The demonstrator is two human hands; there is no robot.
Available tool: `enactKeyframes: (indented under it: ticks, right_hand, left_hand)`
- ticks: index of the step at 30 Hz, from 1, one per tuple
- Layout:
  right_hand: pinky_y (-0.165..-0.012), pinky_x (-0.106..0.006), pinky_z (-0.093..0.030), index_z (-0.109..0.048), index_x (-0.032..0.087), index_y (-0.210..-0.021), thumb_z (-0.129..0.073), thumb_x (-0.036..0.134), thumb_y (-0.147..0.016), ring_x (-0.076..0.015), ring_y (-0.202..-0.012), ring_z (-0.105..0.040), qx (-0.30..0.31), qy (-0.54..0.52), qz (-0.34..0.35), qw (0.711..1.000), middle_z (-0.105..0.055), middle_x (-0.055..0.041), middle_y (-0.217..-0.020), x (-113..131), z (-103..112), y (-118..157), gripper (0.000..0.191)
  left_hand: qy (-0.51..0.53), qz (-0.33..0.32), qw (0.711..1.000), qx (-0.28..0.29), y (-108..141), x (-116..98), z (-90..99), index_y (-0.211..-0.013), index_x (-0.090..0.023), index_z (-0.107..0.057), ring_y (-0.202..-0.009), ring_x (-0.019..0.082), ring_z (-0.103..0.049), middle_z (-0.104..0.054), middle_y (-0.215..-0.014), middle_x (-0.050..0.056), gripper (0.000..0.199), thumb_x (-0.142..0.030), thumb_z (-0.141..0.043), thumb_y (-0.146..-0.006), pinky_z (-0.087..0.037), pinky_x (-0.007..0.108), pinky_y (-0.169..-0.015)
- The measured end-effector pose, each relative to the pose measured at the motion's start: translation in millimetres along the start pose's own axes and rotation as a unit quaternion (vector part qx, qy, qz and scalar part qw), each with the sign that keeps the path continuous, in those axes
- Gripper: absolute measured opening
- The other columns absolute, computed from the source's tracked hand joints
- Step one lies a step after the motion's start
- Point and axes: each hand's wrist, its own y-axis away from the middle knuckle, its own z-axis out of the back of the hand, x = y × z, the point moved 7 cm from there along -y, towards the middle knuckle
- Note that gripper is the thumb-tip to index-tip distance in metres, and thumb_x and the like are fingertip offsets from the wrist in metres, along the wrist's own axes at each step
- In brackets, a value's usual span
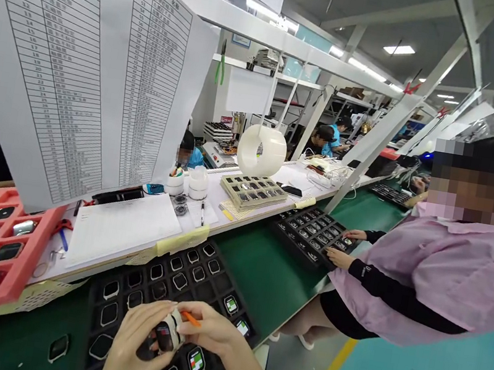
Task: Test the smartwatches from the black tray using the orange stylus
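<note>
My left hand [140,343] is wrapped round a smartwatch [165,336], its dark screen turned partly toward me. A whitish piece [178,326] sits against the watch's side; I cannot tell whether it is part of it. Between the fingers of my right hand [208,328] is an orange stick-like tool [191,319], its far end hidden, and these fingers touch the watch. Beneath both hands lies a black foam tray [223,282] of watch cases in square pockets. Several watches there, such as this lit watch [196,361], show green and white patterns.
A loose watch [58,348] lies on the green bench left of the tray. A red foam tray [21,274] and white papers [124,231] rest on the raised shelf. At right, a co-worker in a pink top [440,266] handles another black tray [309,235].
</note>
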Motion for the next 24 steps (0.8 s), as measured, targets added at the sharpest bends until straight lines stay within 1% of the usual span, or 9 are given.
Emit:
enactKeyframes:
  ticks: [4, 8, 13, 15, 18, 20, 22, 24]
  right_hand:
    - [-0.070, -0.027, -0.042, -0.071, 0.015, -0.091, -0.090, 0.033, -0.050, -0.0100, -0.066, -0.054, 0.004, 0.003, 0.013, 1.000, -0.058, 0.0030, -0.073, 2, -3, 0, 0.048]
    - [-0.069, -0.027, -0.042, -0.072, 0.017, -0.089, -0.090, 0.031, -0.048, -0.0098, -0.064, -0.053, -0.022, 0.033, 0.017, 0.999, -0.056, 0.0050, -0.068, 9, -7, 3, 0.047]
    - [-0.070, -0.027, -0.043, -0.072, 0.017, -0.083, -0.092, 0.032, -0.042, -0.0099, -0.062, -0.053, -0.050, 0.052, 0.057, 0.996, -0.058, 0.0047, -0.067, 15, -13, 5, 0.049]
    - [-0.070, -0.028, -0.044, -0.071, 0.016, -0.084, -0.092, 0.033, -0.042, -0.0116, -0.064, -0.055, -0.056, 0.059, 0.065, 0.995, -0.059, 0.0041, -0.067, 15, -14, 6, 0.050]
    - [-0.074, -0.033, -0.046, -0.070, 0.016, -0.092, -0.090, 0.036, -0.048, -0.0159, -0.069, -0.060, -0.054, 0.078, 0.066, 0.993, -0.062, 0.0022, -0.070, 15, -14, 9, 0.053]
    - [-0.078, -0.034, -0.047, -0.069, 0.018, -0.096, -0.088, 0.040, -0.052, -0.0176, -0.075, -0.063, -0.050, 0.101, 0.077, 0.991, -0.066, 0.0004, -0.076, 17, -14, 11, 0.053]
    - [-0.081, -0.034, -0.048, -0.068, 0.020, -0.100, -0.085, 0.041, -0.058, -0.0185, -0.081, -0.065, -0.049, 0.129, 0.108, 0.985, -0.070, -0.0021, -0.085, 24, -15, 13, 0.050]
    - [-0.082, -0.035, -0.050, -0.066, 0.021, -0.106, -0.079, 0.042, -0.068, -0.0195, -0.084, -0.067, -0.078, 0.150, 0.168, 0.971, -0.072, -0.0047, -0.090, 36, -13, 18, 0.045]
  left_hand:
    - [0.000, -0.005, 1.000, 0.002, -1, 0, 0.9, -0.114, -0.022, -0.058, -0.091, 0.026, -0.068, -0.072, -0.102, 0.007, 0.041, -0.018, -0.062, -0.074, -0.056, 0.038, -0.076]
    - [0.004, -0.002, 1.000, 0.006, -3, -1, 0.8, -0.114, -0.023, -0.058, -0.092, 0.026, -0.068, -0.072, -0.102, 0.007, 0.041, -0.018, -0.063, -0.073, -0.057, 0.037, -0.075]
    - [0.020, 0.003, 1.000, -0.004, -1, -1, 0.1, -0.112, -0.023, -0.060, -0.093, 0.026, -0.068, -0.072, -0.102, 0.006, 0.041, -0.017, -0.064, -0.072, -0.056, 0.038, -0.077]
    - [0.024, 0.010, 1.000, -0.006, 0, -1, -0.7, -0.112, -0.023, -0.060, -0.094, 0.027, -0.068, -0.072, -0.102, 0.007, 0.042, -0.015, -0.064, -0.071, -0.056, 0.039, -0.078]
    - [0.029, 0.023, 0.999, -0.005, 0, -1, -1.8, -0.113, -0.022, -0.060, -0.095, 0.027, -0.067, -0.072, -0.104, 0.007, 0.044, -0.013, -0.064, -0.070, -0.055, 0.040, -0.081]
    - [0.035, 0.039, 0.999, -0.004, 0, -2, -1.4, -0.113, -0.022, -0.060, -0.097, 0.027, -0.066, -0.071, -0.105, 0.008, 0.046, -0.011, -0.064, -0.069, -0.054, 0.041, -0.083]
    - [0.044, 0.065, 0.997, -0.008, 1, -2, 0.6, -0.114, -0.022, -0.060, -0.100, 0.028, -0.065, -0.070, -0.107, 0.009, 0.047, -0.010, -0.066, -0.068, -0.053, 0.043, -0.085]
    - [0.059, 0.097, 0.993, -0.014, 2, 0, 3.7, -0.114, -0.022, -0.059, -0.102, 0.028, -0.064, -0.069, -0.108, 0.010, 0.048, -0.011, -0.068, -0.069, -0.053, 0.043, -0.086]
